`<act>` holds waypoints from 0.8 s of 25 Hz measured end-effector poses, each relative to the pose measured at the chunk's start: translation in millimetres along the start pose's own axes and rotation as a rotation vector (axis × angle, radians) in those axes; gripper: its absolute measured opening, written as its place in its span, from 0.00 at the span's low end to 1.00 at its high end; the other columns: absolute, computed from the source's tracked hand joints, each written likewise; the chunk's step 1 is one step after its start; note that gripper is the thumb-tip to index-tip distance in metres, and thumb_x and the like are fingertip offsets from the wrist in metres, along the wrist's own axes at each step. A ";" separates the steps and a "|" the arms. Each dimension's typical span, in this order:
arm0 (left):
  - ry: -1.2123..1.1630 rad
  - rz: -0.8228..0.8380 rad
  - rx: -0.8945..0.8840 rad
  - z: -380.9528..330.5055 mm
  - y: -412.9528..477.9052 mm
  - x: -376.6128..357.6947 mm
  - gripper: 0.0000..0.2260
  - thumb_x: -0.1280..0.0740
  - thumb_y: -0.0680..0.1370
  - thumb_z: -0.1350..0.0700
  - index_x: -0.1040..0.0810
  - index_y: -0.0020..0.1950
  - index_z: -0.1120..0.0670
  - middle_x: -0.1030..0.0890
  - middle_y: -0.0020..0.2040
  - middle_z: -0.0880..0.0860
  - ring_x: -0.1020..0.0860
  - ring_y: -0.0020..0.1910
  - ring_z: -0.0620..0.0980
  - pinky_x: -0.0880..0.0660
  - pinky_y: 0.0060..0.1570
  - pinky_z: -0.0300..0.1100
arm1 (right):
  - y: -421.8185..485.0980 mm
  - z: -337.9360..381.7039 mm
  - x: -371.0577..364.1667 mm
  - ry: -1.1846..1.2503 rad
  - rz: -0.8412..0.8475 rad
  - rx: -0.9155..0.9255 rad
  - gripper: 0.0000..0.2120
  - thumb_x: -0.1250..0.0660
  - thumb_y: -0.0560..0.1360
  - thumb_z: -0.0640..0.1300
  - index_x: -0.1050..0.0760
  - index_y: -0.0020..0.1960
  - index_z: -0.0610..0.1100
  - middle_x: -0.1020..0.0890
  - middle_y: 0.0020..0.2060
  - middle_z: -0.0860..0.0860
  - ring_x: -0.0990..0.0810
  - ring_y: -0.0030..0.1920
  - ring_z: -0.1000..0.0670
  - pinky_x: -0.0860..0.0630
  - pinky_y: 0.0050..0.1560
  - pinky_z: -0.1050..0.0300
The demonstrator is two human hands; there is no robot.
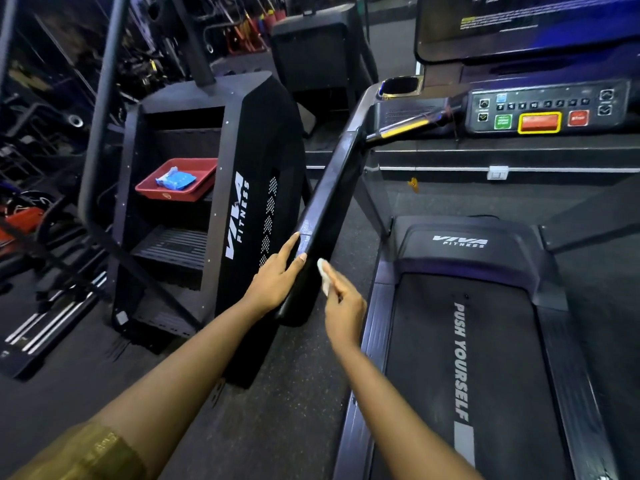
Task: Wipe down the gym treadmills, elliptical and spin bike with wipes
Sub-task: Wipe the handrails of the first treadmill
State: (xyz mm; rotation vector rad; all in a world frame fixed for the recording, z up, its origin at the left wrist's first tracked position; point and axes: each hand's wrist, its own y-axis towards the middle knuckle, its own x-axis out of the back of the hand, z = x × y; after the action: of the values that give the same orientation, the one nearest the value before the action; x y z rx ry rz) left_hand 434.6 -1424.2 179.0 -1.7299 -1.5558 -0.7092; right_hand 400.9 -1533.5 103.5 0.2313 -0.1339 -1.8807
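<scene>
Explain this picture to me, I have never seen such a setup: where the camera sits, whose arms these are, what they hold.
No robot here: one camera, worn on a person's head, looks down at their two bare arms. The left hand rests with straight fingers on the long black treadmill handrail. The right hand pinches a small white wipe beside that rail. Right of it lies the dark treadmill belt printed PUSH YOURSELF, the button console above. Left, a red plastic tray holding a blue packet sits on a step of the black stair machine.

White wipe (pixel 323 276), red tray (pixel 180 188)
</scene>
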 end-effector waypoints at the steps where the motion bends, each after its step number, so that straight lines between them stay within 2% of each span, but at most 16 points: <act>1: -0.030 0.013 -0.012 0.5 -4.0 1.3 0.23 0.46 0.81 0.43 0.47 0.76 0.40 0.35 0.73 0.54 0.37 0.73 0.54 0.42 0.71 0.49 | 17.5 5.1 -3.2 0.010 -0.024 -0.055 0.16 0.39 0.75 0.30 0.22 0.60 0.41 0.21 0.57 0.53 0.25 0.58 0.62 0.29 0.61 0.66; 3: -0.079 0.019 -0.047 2.5 -15.4 4.9 0.23 0.46 0.82 0.47 0.46 0.77 0.44 0.38 0.75 0.51 0.40 0.74 0.50 0.44 0.68 0.40 | 41.3 13.3 -12.3 0.009 -0.039 -0.076 0.16 0.39 0.76 0.29 0.22 0.60 0.40 0.20 0.57 0.50 0.24 0.58 0.58 0.30 0.60 0.70; 6: -0.190 0.034 -0.058 7.9 -31.4 8.5 0.22 0.47 0.83 0.49 0.46 0.77 0.46 0.41 0.76 0.47 0.41 0.74 0.46 0.46 0.63 0.32 | 25.9 15.6 -21.7 -0.051 -0.060 0.034 0.16 0.38 0.74 0.27 0.22 0.58 0.37 0.20 0.56 0.47 0.23 0.58 0.57 0.30 0.59 0.72; 10: -0.252 0.009 -0.075 11.5 -34.8 5.8 0.22 0.48 0.83 0.47 0.45 0.77 0.45 0.38 0.75 0.49 0.40 0.74 0.48 0.44 0.64 0.35 | -37.2 14.4 -19.7 -0.135 -0.067 0.217 0.19 0.38 0.72 0.27 0.23 0.60 0.39 0.21 0.57 0.50 0.25 0.60 0.59 0.30 0.63 0.64; 13: -0.261 -0.012 -0.079 16.0 -32.1 2.5 0.21 0.48 0.82 0.46 0.43 0.76 0.45 0.36 0.74 0.50 0.38 0.73 0.50 0.42 0.67 0.41 | -68.9 16.0 -17.1 -0.169 -0.033 0.276 0.20 0.40 0.72 0.29 0.23 0.60 0.41 0.20 0.57 0.50 0.24 0.60 0.58 0.29 0.62 0.64; 15: -0.258 -0.016 -0.076 17.4 -30.6 1.2 0.21 0.48 0.82 0.47 0.43 0.76 0.44 0.36 0.74 0.51 0.37 0.72 0.51 0.42 0.69 0.44 | -69.3 10.8 -13.4 -0.096 -0.063 0.180 0.18 0.39 0.73 0.29 0.21 0.58 0.41 0.19 0.56 0.51 0.23 0.58 0.58 0.28 0.60 0.66; 18: -0.275 -0.017 -0.066 20.4 -28.6 -0.5 0.21 0.48 0.82 0.45 0.43 0.76 0.42 0.34 0.73 0.52 0.34 0.71 0.53 0.38 0.71 0.50 | -36.6 -10.9 -14.7 0.015 -0.235 -0.145 0.19 0.40 0.74 0.26 0.21 0.57 0.44 0.19 0.54 0.54 0.22 0.57 0.55 0.29 0.56 0.72; 20: -0.271 -0.009 -0.070 22.7 -26.7 -1.3 0.21 0.48 0.82 0.44 0.44 0.76 0.41 0.34 0.73 0.52 0.33 0.70 0.53 0.37 0.70 0.53 | -8.0 -27.0 -21.1 0.024 -0.254 -0.297 0.19 0.40 0.74 0.27 0.21 0.58 0.43 0.19 0.54 0.52 0.22 0.55 0.55 0.30 0.52 0.76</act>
State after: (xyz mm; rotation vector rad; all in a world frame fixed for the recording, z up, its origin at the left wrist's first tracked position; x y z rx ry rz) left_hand 406.8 -1406.1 167.7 -1.9360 -1.7381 -0.5561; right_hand 406.0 -1510.4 77.6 0.0687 0.1993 -2.1197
